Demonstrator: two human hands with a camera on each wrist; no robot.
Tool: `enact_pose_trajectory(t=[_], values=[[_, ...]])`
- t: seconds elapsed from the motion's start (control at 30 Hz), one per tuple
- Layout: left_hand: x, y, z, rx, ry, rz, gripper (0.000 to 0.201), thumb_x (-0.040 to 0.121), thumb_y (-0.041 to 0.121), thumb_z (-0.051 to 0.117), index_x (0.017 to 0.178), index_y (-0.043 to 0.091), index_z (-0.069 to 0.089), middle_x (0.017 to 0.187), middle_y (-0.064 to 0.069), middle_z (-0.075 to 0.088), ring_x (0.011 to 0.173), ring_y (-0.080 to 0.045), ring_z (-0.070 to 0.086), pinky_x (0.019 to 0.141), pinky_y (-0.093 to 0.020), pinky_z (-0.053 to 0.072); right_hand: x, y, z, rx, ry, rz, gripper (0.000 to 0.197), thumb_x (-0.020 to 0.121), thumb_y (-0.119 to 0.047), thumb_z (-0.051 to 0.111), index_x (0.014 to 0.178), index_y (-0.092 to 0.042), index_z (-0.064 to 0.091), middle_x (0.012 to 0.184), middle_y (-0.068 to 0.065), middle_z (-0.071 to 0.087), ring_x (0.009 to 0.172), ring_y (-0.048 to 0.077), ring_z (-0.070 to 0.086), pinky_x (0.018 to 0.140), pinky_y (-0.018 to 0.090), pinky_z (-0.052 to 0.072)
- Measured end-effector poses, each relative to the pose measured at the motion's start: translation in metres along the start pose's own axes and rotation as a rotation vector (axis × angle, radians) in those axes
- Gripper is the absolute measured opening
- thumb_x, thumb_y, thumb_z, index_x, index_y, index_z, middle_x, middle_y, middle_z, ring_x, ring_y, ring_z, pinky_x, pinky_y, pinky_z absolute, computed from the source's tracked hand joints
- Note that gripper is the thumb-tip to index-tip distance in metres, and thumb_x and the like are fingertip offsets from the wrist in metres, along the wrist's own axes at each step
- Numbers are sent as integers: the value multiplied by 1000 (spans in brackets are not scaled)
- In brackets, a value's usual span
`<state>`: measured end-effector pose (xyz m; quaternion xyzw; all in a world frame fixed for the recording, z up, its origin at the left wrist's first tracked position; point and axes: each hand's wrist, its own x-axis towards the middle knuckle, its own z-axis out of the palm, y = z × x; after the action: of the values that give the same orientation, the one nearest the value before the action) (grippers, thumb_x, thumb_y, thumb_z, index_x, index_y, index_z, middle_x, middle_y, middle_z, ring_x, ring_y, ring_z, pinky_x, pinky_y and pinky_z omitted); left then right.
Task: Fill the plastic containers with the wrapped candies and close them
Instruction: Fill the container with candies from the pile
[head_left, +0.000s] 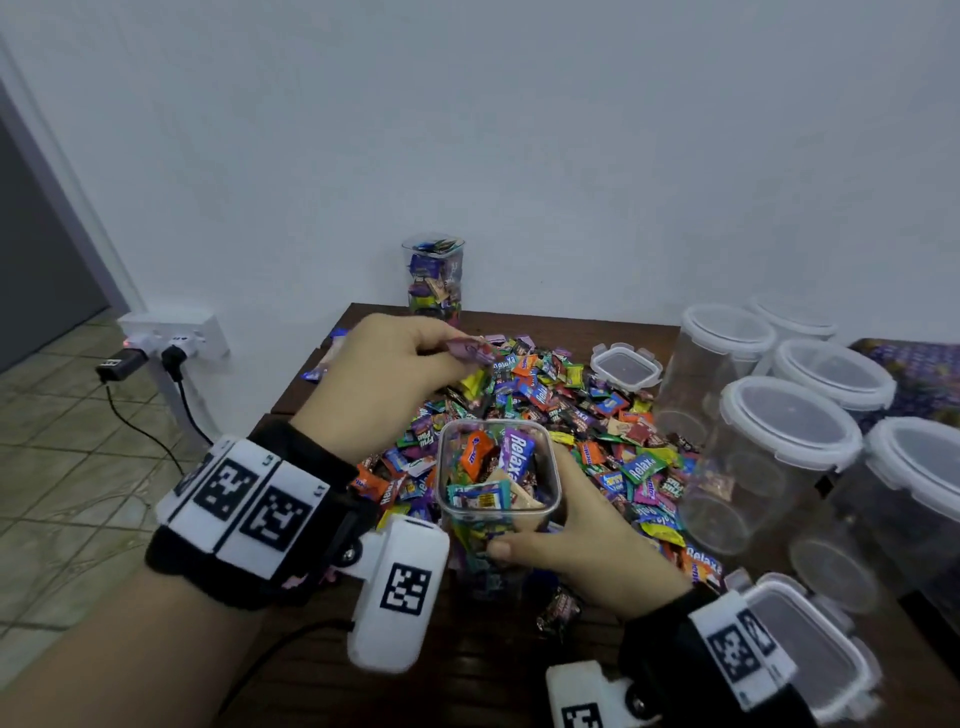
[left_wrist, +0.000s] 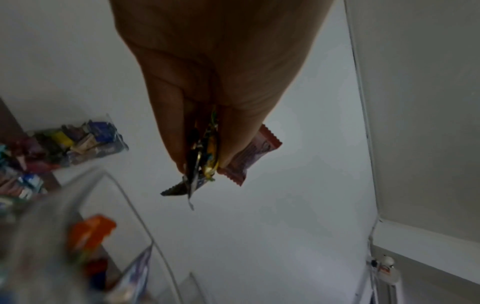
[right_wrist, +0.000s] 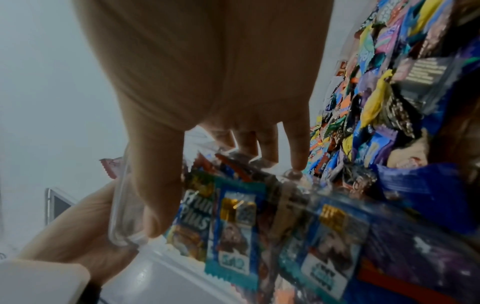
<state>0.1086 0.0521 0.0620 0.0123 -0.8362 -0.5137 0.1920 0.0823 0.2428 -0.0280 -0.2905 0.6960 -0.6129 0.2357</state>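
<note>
The open container (head_left: 497, 470), square-mouthed and clear, stands at the near edge of the candy pile (head_left: 561, 410) on the counter (head_left: 467, 670), nearly full of wrapped candies. My right grip (head_left: 587, 540) is wrapped round its side, thumb on the near wall and fingers on the far one. My left grip (head_left: 384, 369) hangs above the pile, just behind the container, pinched on a few candies (left_wrist: 207, 156); a pink wrapper (head_left: 470, 349) sticks out past the fingertips. A filled container (head_left: 434, 275) stands by the wall. To the right I see lidded empty containers (head_left: 779, 457) and a loose lid (head_left: 626, 365).
</note>
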Motion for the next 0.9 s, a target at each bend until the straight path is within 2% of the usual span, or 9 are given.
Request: enact_pose_trajectory(t=[0.1, 0.23, 0.33, 0.43, 0.57, 0.63, 0.7, 0.8, 0.9], values=[[-9, 1, 9, 12, -134, -31, 25, 83, 13, 69, 75, 36, 72, 75, 13, 72, 79, 0, 65, 78, -25, 51, 0, 1, 0, -1, -3, 7, 78, 67, -22, 81, 128, -45, 40, 124, -9, 61, 112, 18, 61, 100, 48, 45], [-18, 2, 17, 92, -256, -51, 14, 82, 17, 70, 81, 30, 73, 83, 5, 72, 83, -5, 65, 82, -25, 49, 1, 3, 0, -9, 5, 16, 80, 66, -25, 82, 130, -44, 38, 121, -11, 62, 110, 18, 62, 99, 48, 46], [-20, 3, 17, 175, -276, -45, 18, 84, 19, 68, 77, 35, 68, 78, 8, 68, 75, -2, 60, 76, -25, 48, 0, 4, 2, -11, 4, 36, 90, 63, -36, 85, 136, -39, 33, 127, -11, 58, 115, 19, 60, 100, 49, 44], [-21, 7, 14, 222, -270, -43, 24, 85, 19, 66, 84, 43, 68, 91, 10, 71, 87, -7, 65, 84, -34, 53, 0, 3, 1, 3, -1, 16, 82, 67, -30, 83, 133, -43, 36, 126, -15, 58, 114, 16, 60, 100, 45, 45], [-21, 14, 10, 340, -217, -14, 29, 85, 18, 64, 94, 45, 66, 103, 11, 68, 91, -17, 66, 85, -35, 52, -1, 0, 0, -13, -11, -7, 75, 74, -15, 79, 126, -49, 36, 117, -23, 60, 109, 6, 61, 94, 30, 49], [-22, 18, 10, 470, -170, 11, 27, 86, 21, 61, 103, 41, 68, 102, 14, 65, 90, -9, 61, 84, -27, 47, -3, -2, 0, -16, -16, -14, 73, 75, -12, 78, 122, -49, 36, 112, -29, 60, 106, 1, 61, 88, 20, 49], [-24, 23, 11, 633, -155, 55, 26, 88, 27, 58, 109, 37, 68, 97, 19, 59, 87, 0, 50, 79, -22, 38, -3, -2, 0, -28, -12, -26, 74, 75, -13, 77, 123, -49, 35, 112, -29, 59, 106, 0, 61, 90, 22, 49], [-27, 28, 16, 718, -206, 72, 25, 88, 34, 58, 111, 36, 67, 101, 15, 62, 87, -1, 51, 79, -22, 40, -3, -1, 0, -33, -8, -43, 75, 75, -12, 77, 124, -50, 35, 113, -32, 58, 107, -3, 59, 90, 18, 48], [-27, 32, 25, 769, -333, 50, 28, 87, 34, 58, 113, 40, 65, 89, 13, 57, 83, -3, 51, 71, -21, 35, -3, 0, 0, -54, 1, -55, 77, 75, -14, 79, 121, -55, 34, 113, -40, 53, 109, -11, 54, 87, 10, 44]])
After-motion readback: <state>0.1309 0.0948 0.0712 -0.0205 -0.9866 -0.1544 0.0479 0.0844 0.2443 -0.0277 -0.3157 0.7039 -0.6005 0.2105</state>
